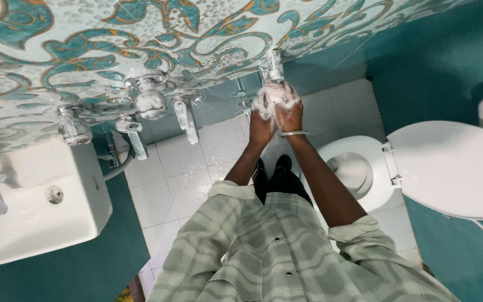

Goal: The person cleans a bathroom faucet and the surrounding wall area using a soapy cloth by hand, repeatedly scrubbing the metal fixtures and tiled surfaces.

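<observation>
Head view: both hands raised to patterned teal wall tile. Left hand point(262, 120) and right hand point(289, 114) clasped around foamy white lather wad point(274, 98), pressed together directly below chrome wall tap point(275, 66). Tap axis vertical, right hand nearer. White toilet point(359, 168) right.
</observation>
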